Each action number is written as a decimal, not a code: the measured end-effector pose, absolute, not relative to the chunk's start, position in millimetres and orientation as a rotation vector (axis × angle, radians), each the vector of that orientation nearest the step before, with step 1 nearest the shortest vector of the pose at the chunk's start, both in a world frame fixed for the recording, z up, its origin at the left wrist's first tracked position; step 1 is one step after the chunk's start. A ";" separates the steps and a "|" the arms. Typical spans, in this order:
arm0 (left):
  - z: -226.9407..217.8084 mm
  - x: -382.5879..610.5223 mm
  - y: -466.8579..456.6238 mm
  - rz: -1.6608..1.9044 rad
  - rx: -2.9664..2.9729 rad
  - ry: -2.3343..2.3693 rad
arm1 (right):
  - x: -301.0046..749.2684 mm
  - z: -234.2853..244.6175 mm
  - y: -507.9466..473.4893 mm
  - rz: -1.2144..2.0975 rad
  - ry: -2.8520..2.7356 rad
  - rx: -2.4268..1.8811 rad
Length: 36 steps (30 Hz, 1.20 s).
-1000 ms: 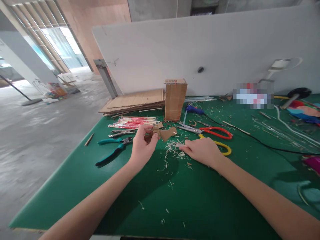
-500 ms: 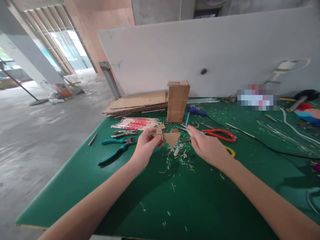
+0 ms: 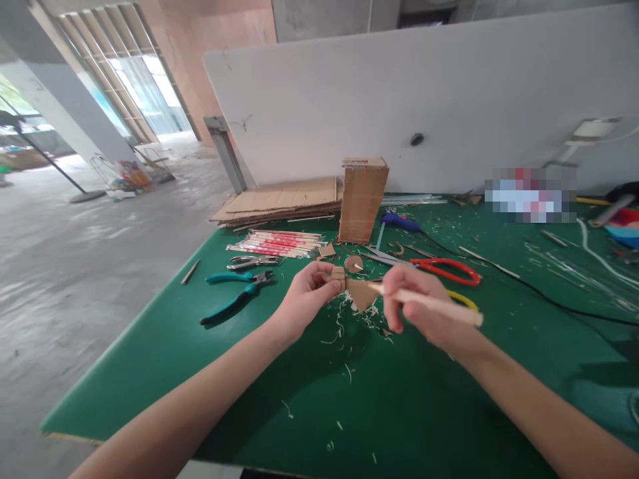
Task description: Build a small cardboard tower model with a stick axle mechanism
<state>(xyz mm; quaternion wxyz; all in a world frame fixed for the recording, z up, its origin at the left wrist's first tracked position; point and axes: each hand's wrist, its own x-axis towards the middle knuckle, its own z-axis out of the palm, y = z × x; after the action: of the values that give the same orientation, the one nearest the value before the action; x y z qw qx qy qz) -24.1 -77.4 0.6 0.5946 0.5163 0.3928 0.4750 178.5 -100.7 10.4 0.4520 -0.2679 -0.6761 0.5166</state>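
Note:
My left hand (image 3: 315, 293) pinches a small folded cardboard piece (image 3: 363, 295) between thumb and fingers. A triangular flap of it points right, above the green table. My right hand (image 3: 417, 299) is closed around a slim tool with a pale wooden handle (image 3: 444, 307). Its thick end sticks out toward my wrist, and its narrow end points left at the flap's edge. I cannot tell whether the tip touches the cardboard. Just behind lies a round cardboard disc (image 3: 353, 264) with a short pale stick at it. Red-handled scissors (image 3: 446, 269) lie beyond my right hand.
Teal-handled cutters (image 3: 239, 296) and metal pliers (image 3: 252, 262) lie left. Behind are wrapped wooden sticks (image 3: 277, 243), stacked cardboard sheets (image 3: 284, 196), an upright cardboard box (image 3: 363, 203) and a blue glue gun (image 3: 401, 221) with a black cord. Pale shavings litter the green table (image 3: 164, 346).
My right hand has turned and now shows the wooden-handled tool, pointed at the flap. The cardboard piece has shifted slightly right and down in view, uncovering the disc behind it.

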 end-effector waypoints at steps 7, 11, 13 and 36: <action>-0.2 -21.3 -81.1 1.015 1.207 0.910 | 163.3 1.5 -109.1 0.621 -2.045 -1.040; 0.3 -20.7 -81.5 1.022 1.198 0.927 | 162.6 -1.3 -104.7 0.573 -2.055 -1.050; -0.3 -20.4 -81.6 1.029 1.200 0.921 | 163.0 -2.3 -103.3 0.538 -2.057 -1.071; 1.1 -23.5 -82.6 1.045 1.222 0.914 | 165.6 1.7 -103.3 0.554 -2.155 -1.104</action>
<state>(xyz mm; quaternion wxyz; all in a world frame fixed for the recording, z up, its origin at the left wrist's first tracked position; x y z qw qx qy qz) -23.5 -82.6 1.1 0.6019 0.5276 0.3947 0.4513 165.6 -103.3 1.7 0.3229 -0.4205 -0.8212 0.2110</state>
